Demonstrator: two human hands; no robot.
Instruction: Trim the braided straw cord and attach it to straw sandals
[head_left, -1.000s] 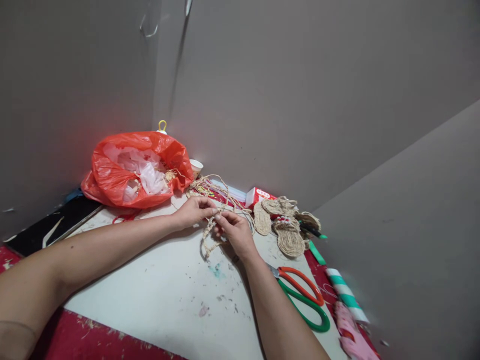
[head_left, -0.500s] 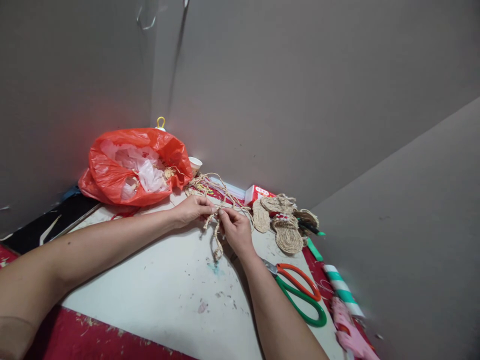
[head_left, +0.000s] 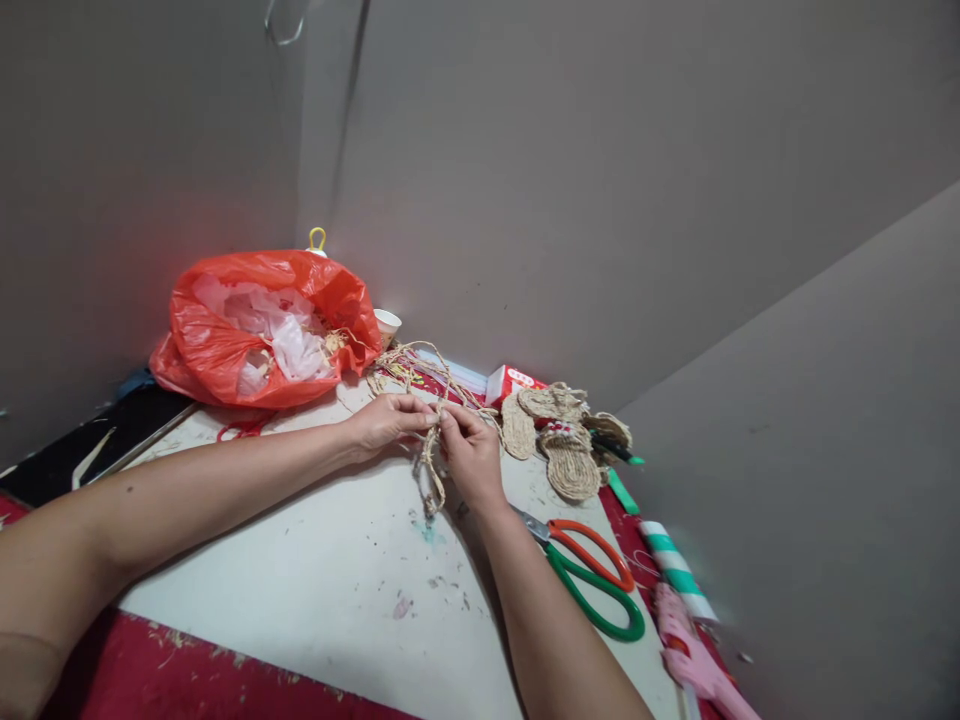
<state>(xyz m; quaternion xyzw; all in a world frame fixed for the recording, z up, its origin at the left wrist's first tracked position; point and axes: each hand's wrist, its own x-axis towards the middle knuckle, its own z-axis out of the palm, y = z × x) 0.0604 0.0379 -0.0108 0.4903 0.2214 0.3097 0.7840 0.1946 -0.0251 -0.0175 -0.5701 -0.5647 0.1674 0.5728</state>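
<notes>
A length of twisted straw cord (head_left: 431, 473) hangs in a loop below my fingers, over the white board (head_left: 330, 590). My left hand (head_left: 394, 422) pinches the cord from the left side. From the right, my right hand (head_left: 471, 450) grips the same cord, its thumb and index fingertip close against the left fingertips. Behind the hands, more loose cord trails toward the back of the board. Coiled straw soles (head_left: 574, 465) lie in a pile right of my right hand. Scissors (head_left: 592, 575) with one orange and one green handle rest beside my right forearm.
At the back left sits a red plastic bag (head_left: 191, 330) with white plastic and straw scraps inside. A paper cup (head_left: 387, 325) and a red-and-white box (head_left: 511, 381) stand along the wall (head_left: 570, 200). A pink glue gun (head_left: 694, 660) and a green-striped roll (head_left: 679, 570) lie at the right edge.
The cord's short hanging end has shifted in toward the loop beneath my fingers. Both hands keep their pinch in nearly the same place. The whole view has shifted slightly.
</notes>
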